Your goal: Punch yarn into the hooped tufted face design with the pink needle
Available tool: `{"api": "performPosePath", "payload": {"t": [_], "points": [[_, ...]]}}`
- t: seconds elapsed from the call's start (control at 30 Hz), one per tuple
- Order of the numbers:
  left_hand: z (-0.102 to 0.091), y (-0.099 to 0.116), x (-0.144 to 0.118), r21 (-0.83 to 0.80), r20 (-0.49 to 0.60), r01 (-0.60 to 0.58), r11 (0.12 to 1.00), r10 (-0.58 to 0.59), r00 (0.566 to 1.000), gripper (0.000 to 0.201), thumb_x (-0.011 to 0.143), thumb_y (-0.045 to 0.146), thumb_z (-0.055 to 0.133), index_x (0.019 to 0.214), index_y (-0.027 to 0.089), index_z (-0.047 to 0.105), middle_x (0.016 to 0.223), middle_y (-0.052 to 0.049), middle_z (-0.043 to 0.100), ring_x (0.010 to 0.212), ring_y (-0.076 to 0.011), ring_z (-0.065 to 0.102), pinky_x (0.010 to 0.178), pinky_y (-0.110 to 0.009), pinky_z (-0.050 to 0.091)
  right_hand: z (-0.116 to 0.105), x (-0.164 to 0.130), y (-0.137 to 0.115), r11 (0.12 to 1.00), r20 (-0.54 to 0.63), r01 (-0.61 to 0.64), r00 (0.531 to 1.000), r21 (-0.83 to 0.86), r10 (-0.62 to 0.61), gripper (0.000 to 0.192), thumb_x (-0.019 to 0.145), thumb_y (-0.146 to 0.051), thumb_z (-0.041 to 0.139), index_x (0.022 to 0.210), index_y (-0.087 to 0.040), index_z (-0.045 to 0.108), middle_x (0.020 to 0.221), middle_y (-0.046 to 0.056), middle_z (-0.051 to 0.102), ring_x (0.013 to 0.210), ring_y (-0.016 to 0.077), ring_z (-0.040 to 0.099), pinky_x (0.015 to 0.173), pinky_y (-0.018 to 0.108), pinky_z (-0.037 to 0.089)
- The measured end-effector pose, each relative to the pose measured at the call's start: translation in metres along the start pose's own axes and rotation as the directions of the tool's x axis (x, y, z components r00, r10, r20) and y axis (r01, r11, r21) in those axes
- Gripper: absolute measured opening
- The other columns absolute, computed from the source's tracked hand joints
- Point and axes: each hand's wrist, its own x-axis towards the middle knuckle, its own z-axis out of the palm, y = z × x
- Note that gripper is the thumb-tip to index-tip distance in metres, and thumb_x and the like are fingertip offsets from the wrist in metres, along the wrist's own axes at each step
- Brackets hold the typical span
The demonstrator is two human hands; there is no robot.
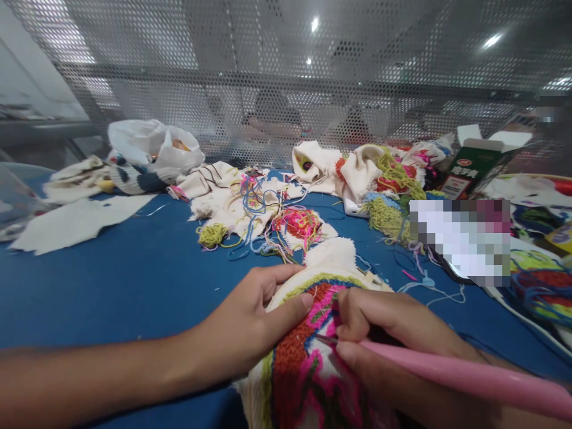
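An embroidery hoop [282,290] stretched with cloth is tilted up in front of me. Its stitched piece [290,357] shows rust-orange, pink, dark green, blue and lime yarn, with white cloth bare in places. My left hand [254,316] grips the hoop's left side, thumb on the stitching and the other fingers partly hidden behind the rim. In my right hand [384,322] is a punch needle [447,366] with a pink handle, pinched near its metal end. The needle's tip meets the cloth beside a blue outline, near my left thumb.
Yarn tangles [297,223] and cloth scraps [214,179] cover the back of the blue table [134,286]. A white plastic bag [154,143] stands back left. On the right are a blurred phone [460,241], a white cable [531,322] and a green box [476,164]. A perforated metal screen [263,77] rises behind.
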Motion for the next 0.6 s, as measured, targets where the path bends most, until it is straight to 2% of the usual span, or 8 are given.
{"api": "performPosePath", "payload": {"t": [0.17, 0.27, 0.43, 0.5, 0.6], "points": [[0.0, 0.002, 0.0, 0.084, -0.025, -0.013, 0.996, 0.015, 1.0, 0.031, 0.081, 0.033, 0.056, 0.105, 0.015, 0.061, 0.088, 0.0, 0.067, 0.083, -0.0144, 0.058, 0.071, -0.018, 0.044, 0.001, 0.002, 0.007, 0.981, 0.036, 0.166, 0.986, -0.1, -0.163, 0.016, 0.077, -0.019, 0.049, 0.063, -0.02, 0.041, 0.06, -0.004, 0.048, 0.054, 0.0094, 0.042, 0.054, 0.021, 0.036], [0.001, 0.002, -0.002, 0.079, -0.017, -0.017, 0.997, 0.018, 1.0, 0.032, 0.081, 0.031, 0.055, 0.108, 0.014, 0.059, 0.09, -0.001, 0.067, 0.083, -0.015, 0.058, 0.072, -0.02, 0.044, -0.002, 0.003, 0.006, 0.991, 0.05, 0.094, 0.995, -0.094, -0.09, 0.015, 0.079, -0.022, 0.05, 0.066, -0.019, 0.042, 0.064, -0.003, 0.05, 0.057, 0.0095, 0.044, 0.054, 0.02, 0.036], [0.003, 0.002, -0.002, 0.096, -0.026, -0.026, 0.995, 0.029, 0.999, 0.032, 0.083, 0.03, 0.053, 0.109, 0.014, 0.058, 0.09, -0.001, 0.067, 0.08, -0.0153, 0.058, 0.07, -0.021, 0.044, -0.007, 0.002, 0.0, 0.995, 0.144, -0.066, 0.988, 0.072, 0.055, 0.015, 0.083, -0.03, 0.048, 0.073, -0.019, 0.043, 0.071, -0.002, 0.052, 0.06, 0.0094, 0.044, 0.051, 0.019, 0.035], [0.003, 0.002, -0.002, 0.097, -0.015, -0.045, 0.994, 0.047, 0.999, 0.031, 0.083, 0.03, 0.052, 0.109, 0.014, 0.058, 0.091, -0.001, 0.067, 0.081, -0.015, 0.058, 0.072, -0.02, 0.044, -0.003, 0.004, 0.0, 0.999, 0.127, -0.042, 0.991, 0.008, 0.041, 0.014, 0.081, -0.027, 0.051, 0.072, -0.018, 0.044, 0.068, -0.003, 0.05, 0.058, 0.0089, 0.042, 0.051, 0.018, 0.034], [0.004, 0.002, -0.001, 0.095, -0.015, -0.097, 0.991, 0.099, 0.995, 0.029, 0.081, 0.03, 0.054, 0.105, 0.015, 0.061, 0.093, 0.001, 0.067, 0.082, -0.013, 0.059, 0.076, -0.018, 0.043, 0.007, 0.008, 0.003, 0.97, 0.057, 0.114, 0.993, -0.213, -0.104, 0.015, 0.076, -0.02, 0.056, 0.068, -0.017, 0.044, 0.064, -0.004, 0.047, 0.055, 0.0082, 0.038, 0.051, 0.019, 0.03]]}}
